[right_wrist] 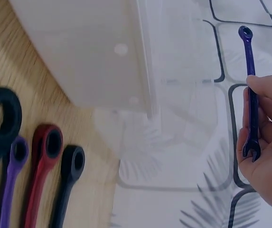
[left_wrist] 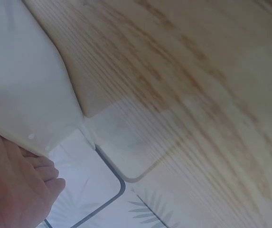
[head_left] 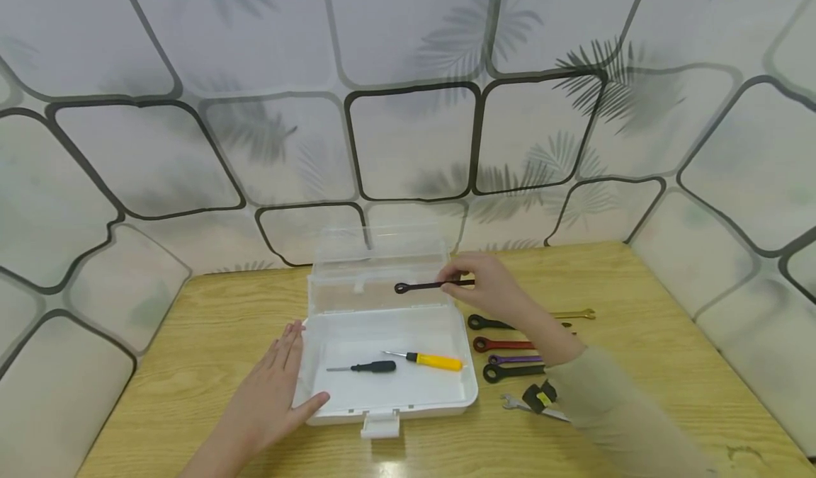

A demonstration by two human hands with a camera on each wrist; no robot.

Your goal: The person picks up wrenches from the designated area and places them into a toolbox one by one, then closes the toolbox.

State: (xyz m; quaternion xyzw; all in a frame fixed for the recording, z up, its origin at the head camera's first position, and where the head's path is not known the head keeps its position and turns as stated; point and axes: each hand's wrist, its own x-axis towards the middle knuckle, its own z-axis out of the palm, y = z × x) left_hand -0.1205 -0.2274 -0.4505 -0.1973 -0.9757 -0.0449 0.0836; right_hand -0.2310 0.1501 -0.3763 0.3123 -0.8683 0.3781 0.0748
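My right hand (head_left: 487, 287) pinches a dark combination wrench (head_left: 421, 286) above the back right of a white plastic box (head_left: 382, 329). In the right wrist view that wrench (right_wrist: 249, 57) looks deep purple-blue, its ring end pointing away from the hand (right_wrist: 271, 128). Inside the box lie a black-handled screwdriver (head_left: 376, 367) and a yellow-handled one (head_left: 440, 362). My left hand (head_left: 270, 379) rests along the box's left side with straight fingers, thumb over the front left corner. The left wrist view catches this hand (left_wrist: 17, 185) against the white wall.
The box's clear lid (head_left: 379, 280) stands open at the back. Right of the box lie a red wrench (head_left: 500, 345), a purple one (head_left: 516, 359), dark ones (head_left: 513, 373), a gold one (head_left: 576, 314) and a silver one (head_left: 512, 402) beside a black-and-yellow item (head_left: 537, 397). A patterned wall (head_left: 414, 145) surrounds the table.
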